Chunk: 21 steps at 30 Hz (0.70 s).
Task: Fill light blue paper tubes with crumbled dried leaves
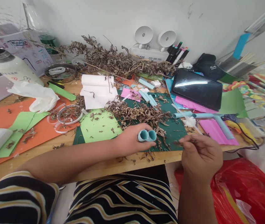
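Note:
My left hand (132,140) is wrapped round two light-blue paper tubes (147,136), side by side, their round open ends facing me. To the right, my right hand (200,152) pinches a small bit of dried leaf (180,142) between thumb and fingers, a short way from the tubes. Behind my left hand, a heap of dried brown leaves (141,112) lies on a dark green cutting mat (176,126). Crumbs of leaf are strewn along the table's front edge. More light-blue tubes (148,99) lie just past the heap.
Dried branches (113,59) stretch along the wall. A black tablet (197,89) rests at the back right, near pink paper (218,132). At left are a roll of tape (70,114), crumpled tissue (41,96) and a white bottle (13,68). A red plastic bag (246,186) hangs low at right.

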### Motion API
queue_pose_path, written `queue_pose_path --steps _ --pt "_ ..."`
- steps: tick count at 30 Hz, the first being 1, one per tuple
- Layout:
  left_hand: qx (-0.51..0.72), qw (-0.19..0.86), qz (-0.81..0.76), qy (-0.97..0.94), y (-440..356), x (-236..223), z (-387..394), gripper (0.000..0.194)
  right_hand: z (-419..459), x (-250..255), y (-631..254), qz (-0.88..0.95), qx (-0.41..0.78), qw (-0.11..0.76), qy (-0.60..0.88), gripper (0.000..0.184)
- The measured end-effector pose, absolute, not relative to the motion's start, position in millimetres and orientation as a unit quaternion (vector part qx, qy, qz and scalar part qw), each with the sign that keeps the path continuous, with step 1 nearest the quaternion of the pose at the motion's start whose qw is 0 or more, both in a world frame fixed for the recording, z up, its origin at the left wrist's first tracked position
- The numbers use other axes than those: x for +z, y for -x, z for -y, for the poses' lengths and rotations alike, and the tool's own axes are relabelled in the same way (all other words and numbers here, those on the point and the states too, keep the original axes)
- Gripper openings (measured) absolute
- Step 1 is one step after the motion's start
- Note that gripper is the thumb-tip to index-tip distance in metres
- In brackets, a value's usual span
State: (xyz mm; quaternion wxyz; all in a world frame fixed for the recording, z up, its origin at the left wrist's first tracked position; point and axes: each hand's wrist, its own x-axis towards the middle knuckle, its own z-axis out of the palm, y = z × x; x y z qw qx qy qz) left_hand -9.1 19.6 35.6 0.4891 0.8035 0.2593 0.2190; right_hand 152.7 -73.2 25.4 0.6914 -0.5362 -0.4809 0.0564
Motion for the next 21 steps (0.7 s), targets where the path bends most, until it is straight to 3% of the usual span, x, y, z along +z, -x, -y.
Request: queue_pose_path --steps 3,7,10,14,21 --pt "0.263 0.363 -0.282 -0.848 15.4 54.7 -39.8 0.021 74.0 13.3 -167.0 0.365 0.087 0.749 0.547 0.011" --pt "0.207 0.083 -0.382 -0.897 31.3 70.3 -82.0 0.022 69.7 3.9 -180.4 0.283 0.159 0.772 0.546 0.009" --pt "0.129 -0.064 -0.473 -0.869 44.9 64.9 -109.9 0.028 65.7 1.6 -181.5 0.256 0.202 0.775 0.542 0.011" --pt "0.066 -0.098 -0.521 -0.846 58.2 49.1 -129.2 0.030 64.1 -1.1 -176.1 0.232 0.254 0.770 0.536 0.019" --pt "0.099 -0.028 -0.518 -0.849 54.8 68.1 -108.7 0.071 68.0 -9.0 -164.9 0.260 0.326 0.741 0.526 0.025"
